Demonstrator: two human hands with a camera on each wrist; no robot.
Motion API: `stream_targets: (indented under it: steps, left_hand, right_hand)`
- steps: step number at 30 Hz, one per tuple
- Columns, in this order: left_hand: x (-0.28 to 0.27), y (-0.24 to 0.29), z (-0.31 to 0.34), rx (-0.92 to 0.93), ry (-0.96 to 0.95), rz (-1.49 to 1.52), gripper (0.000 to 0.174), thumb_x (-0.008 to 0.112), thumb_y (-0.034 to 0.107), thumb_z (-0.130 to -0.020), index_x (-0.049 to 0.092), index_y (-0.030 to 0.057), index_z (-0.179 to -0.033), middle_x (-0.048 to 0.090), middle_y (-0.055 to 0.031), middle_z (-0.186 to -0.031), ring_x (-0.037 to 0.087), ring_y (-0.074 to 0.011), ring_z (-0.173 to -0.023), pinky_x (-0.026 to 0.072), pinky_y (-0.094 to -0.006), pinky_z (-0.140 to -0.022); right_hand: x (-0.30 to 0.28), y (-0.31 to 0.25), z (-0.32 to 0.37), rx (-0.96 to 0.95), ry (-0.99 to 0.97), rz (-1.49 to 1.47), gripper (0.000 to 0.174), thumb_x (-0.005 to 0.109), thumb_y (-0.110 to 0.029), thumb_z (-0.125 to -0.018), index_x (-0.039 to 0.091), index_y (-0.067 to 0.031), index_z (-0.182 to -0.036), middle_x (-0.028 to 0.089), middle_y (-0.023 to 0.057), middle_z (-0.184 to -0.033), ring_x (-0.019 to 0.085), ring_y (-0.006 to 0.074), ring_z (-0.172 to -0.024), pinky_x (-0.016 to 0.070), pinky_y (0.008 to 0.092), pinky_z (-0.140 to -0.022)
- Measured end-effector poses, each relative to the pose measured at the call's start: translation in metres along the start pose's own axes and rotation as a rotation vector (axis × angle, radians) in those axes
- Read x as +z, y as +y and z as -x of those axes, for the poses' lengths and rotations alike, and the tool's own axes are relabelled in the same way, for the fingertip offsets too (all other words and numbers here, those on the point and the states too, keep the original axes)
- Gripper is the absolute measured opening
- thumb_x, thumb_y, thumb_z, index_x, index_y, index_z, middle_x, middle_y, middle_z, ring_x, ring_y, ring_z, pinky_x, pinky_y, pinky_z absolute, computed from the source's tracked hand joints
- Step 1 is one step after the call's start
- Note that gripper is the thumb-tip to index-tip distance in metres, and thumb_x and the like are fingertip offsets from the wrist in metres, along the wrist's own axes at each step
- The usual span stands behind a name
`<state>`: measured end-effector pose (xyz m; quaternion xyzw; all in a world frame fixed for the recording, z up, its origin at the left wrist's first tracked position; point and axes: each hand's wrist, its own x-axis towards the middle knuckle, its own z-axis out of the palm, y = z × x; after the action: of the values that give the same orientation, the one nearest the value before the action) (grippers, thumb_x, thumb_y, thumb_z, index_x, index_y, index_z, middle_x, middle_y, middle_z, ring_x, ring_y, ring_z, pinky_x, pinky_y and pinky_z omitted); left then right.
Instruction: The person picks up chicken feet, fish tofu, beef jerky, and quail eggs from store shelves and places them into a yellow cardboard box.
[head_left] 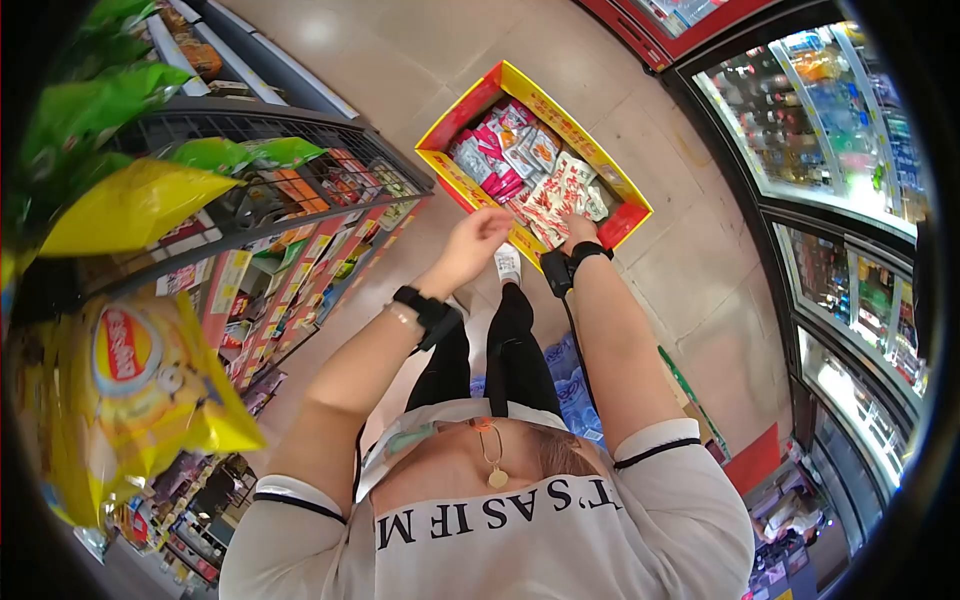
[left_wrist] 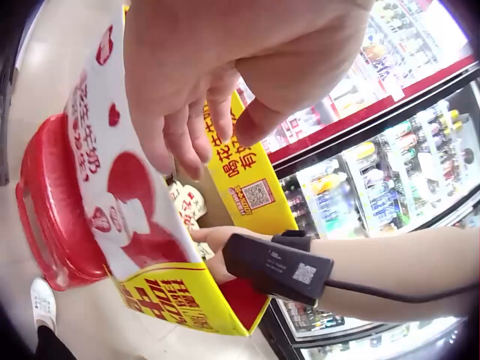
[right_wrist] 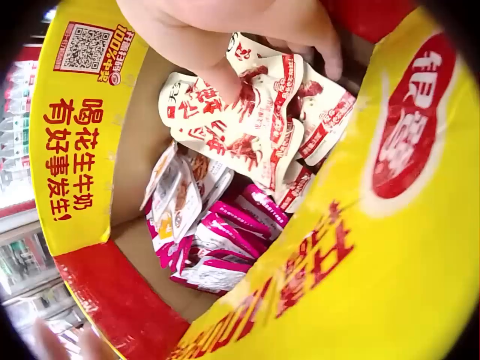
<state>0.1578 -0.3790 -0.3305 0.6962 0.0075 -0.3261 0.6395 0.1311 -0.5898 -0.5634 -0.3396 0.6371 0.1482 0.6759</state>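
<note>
Inside a yellow-and-red carton (head_left: 455, 178), my right hand (head_left: 578, 232) grips cream-and-red packets (head_left: 560, 200). In the right wrist view the thumb of my right hand (right_wrist: 232, 37) lies against one packet (right_wrist: 225, 135) and its fingers bend down over the far side of the bunch; some fingertips are hidden. Pink-and-white packets (right_wrist: 225, 240) lie beside them. My left hand (head_left: 478, 245) hovers at the carton's near edge, holding nothing. In the left wrist view my left hand (left_wrist: 225, 67) has its fingers hanging loosely over the carton (left_wrist: 142, 187).
Shelves (head_left: 290, 190) with hanging snack bags (head_left: 130, 380) stand at the left. Glass-door drink coolers (head_left: 820, 120) line the right. Blue-wrapped goods (head_left: 575, 395) are on the floor by my legs. A red stool (left_wrist: 60, 202) appears under the carton in the left wrist view.
</note>
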Motion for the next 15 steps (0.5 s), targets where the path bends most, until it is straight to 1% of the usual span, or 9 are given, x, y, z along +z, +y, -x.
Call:
stream_targets:
  steps: [1, 3, 4, 6, 9, 11, 12, 13, 15]
  left_hand:
    - [-0.012, -0.004, 0.014, -0.015, 0.016, 0.037, 0.028, 0.053, 0.003, -0.083, 0.051, 0.0017, -0.111, 0.057, -0.0074, -0.105, 0.055, -0.0130, -0.093, 0.0447, -0.0256, -0.082]
    - [-0.032, -0.008, 0.045, -0.010, 0.043, 0.077, 0.026, 0.053, 0.004, -0.083, 0.052, 0.0016, -0.109, 0.058, -0.0084, -0.105, 0.056, -0.0125, -0.091, 0.0454, -0.0250, -0.079]
    - [-0.040, -0.007, 0.062, -0.012, 0.109, 0.036, 0.025, 0.053, 0.004, -0.083, 0.052, 0.0015, -0.109, 0.059, -0.0084, -0.104, 0.056, -0.0125, -0.090, 0.0452, -0.0248, -0.080]
    - [-0.049, -0.005, 0.096, 0.009, 0.206, -0.003, 0.025, 0.053, 0.005, -0.084, 0.053, 0.0013, -0.108, 0.059, -0.0084, -0.103, 0.056, -0.0125, -0.090, 0.0450, -0.0246, -0.080]
    - [-0.067, 0.007, 0.145, -0.059, 0.305, -0.157, 0.025, 0.054, 0.006, -0.084, 0.053, 0.0012, -0.108, 0.060, -0.0081, -0.100, 0.057, -0.0124, -0.089, 0.0451, -0.0247, -0.079]
    - [-0.071, 0.018, 0.176, -0.035, 0.381, -0.111, 0.026, 0.054, 0.007, -0.083, 0.053, 0.0011, -0.108, 0.059, -0.0071, -0.098, 0.056, -0.0124, -0.087, 0.0452, -0.0248, -0.079]
    - [-0.075, 0.031, 0.193, -0.031, 0.409, -0.116, 0.026, 0.052, 0.003, -0.085, 0.051, 0.0002, -0.110, 0.057, -0.0056, -0.100, 0.055, -0.0126, -0.094, 0.0441, -0.0252, -0.082]
    - [-0.080, 0.035, 0.206, -0.017, 0.478, -0.104, 0.026, 0.052, 0.003, -0.085, 0.051, 0.0002, -0.110, 0.057, -0.0056, -0.100, 0.055, -0.0126, -0.094, 0.0441, -0.0252, -0.082]
    - [-0.090, 0.036, 0.233, 0.143, 0.614, -0.075, 0.027, 0.052, 0.002, -0.084, 0.050, 0.0003, -0.111, 0.057, -0.0052, -0.100, 0.054, -0.0118, -0.093, 0.0440, -0.0250, -0.081]
  right_hand:
    - [0.003, -0.015, 0.050, -0.065, 0.048, 0.185, 0.040, 0.057, -0.007, -0.080, 0.046, -0.0023, -0.118, 0.054, 0.0147, -0.111, 0.055, 0.0338, -0.098, 0.0451, 0.0518, -0.080]
    - [-0.008, -0.005, 0.008, -0.219, 0.029, 0.741, 0.045, 0.060, -0.012, -0.077, 0.046, -0.0029, -0.119, 0.054, 0.0135, -0.112, 0.053, 0.0313, -0.102, 0.0439, 0.0450, -0.081]
    - [-0.005, -0.016, 0.022, -0.241, 0.018, 0.749, 0.045, 0.060, -0.012, -0.077, 0.046, -0.0029, -0.119, 0.054, 0.0135, -0.112, 0.053, 0.0313, -0.102, 0.0439, 0.0450, -0.081]
    - [-0.002, -0.032, 0.068, -0.306, -0.051, 0.562, 0.032, 0.060, -0.010, -0.075, 0.049, -0.0049, -0.105, 0.054, 0.0097, -0.095, 0.054, 0.0260, -0.088, 0.0451, 0.0410, -0.071]
    - [0.023, -0.036, 0.148, -0.377, -0.239, 0.315, 0.014, 0.060, -0.008, -0.072, 0.054, -0.0079, -0.084, 0.053, 0.0039, -0.069, 0.055, 0.0181, -0.066, 0.0470, 0.0350, -0.055]
    - [0.030, -0.040, 0.171, -0.422, -0.338, 0.405, 0.014, 0.056, -0.004, -0.074, 0.054, -0.0079, -0.087, 0.050, 0.0029, -0.064, 0.051, 0.0138, -0.058, 0.0428, 0.0275, -0.049]
    - [0.031, -0.040, 0.188, -0.493, -0.376, 0.507, 0.013, 0.055, -0.003, -0.075, 0.054, -0.0066, -0.088, 0.052, 0.0032, -0.067, 0.052, 0.0130, -0.059, 0.0430, 0.0251, -0.050]
    - [0.036, -0.040, 0.213, -0.569, -0.414, 0.608, 0.013, 0.053, -0.003, -0.076, 0.054, -0.0053, -0.088, 0.054, 0.0035, -0.069, 0.053, 0.0121, -0.060, 0.0432, 0.0226, -0.051]
    - [0.051, -0.033, 0.257, -0.576, -0.633, 0.635, 0.012, 0.053, -0.004, -0.077, 0.057, -0.0024, -0.089, 0.059, 0.0052, -0.078, 0.056, 0.0144, -0.068, 0.0462, 0.0248, -0.061]
